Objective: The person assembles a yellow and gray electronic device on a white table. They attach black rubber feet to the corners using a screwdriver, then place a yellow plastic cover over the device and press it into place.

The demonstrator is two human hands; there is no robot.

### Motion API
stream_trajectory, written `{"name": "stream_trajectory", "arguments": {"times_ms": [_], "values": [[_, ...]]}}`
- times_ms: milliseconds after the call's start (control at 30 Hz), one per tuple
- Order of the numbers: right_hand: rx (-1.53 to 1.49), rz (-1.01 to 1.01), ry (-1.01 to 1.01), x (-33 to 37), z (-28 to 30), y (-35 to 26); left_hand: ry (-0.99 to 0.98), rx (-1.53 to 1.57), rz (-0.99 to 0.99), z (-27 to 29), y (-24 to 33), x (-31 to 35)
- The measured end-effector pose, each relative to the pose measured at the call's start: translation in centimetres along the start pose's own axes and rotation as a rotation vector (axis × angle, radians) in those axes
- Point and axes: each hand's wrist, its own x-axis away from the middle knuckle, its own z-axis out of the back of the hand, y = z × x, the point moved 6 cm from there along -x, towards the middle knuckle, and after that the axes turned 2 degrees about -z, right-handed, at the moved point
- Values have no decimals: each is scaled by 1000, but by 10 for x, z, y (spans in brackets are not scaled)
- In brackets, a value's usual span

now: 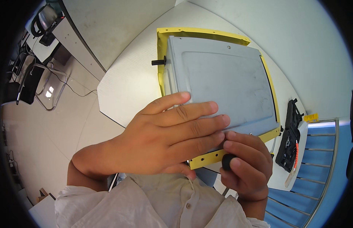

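Note:
A grey metal box (226, 83) with a yellow metal frame (207, 159) around its edges lies on the white table. My left hand (172, 131) rests flat across the near left part of the grey panel, fingers stretched out, its thumb down by the near edge. Beside it, at the near yellow edge, my right hand (248, 163) pinches a small black round piece (229, 162) between thumb and fingers; its exact kind is unclear. A black peg (158, 62) sticks out from the box's far left side.
On the table's right lies an open black tool case (288, 138), with an orange-red tool (296, 154) beside it. A metal railing (317, 171) stands beyond the table. At left are a chair (28, 81), a cable and a metal kettle (47, 16).

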Motion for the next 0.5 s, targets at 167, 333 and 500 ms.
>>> {"name": "stream_trajectory", "arguments": {"times_ms": [167,333,500], "values": [[71,-35,1,3,3,11,37,1,-3,-1,1,1],[96,4,-10,5,3,11,34,-4,-6,-2,2,3],[88,52,9,8,6,12,-3,21,-17,-2,1,1]]}}
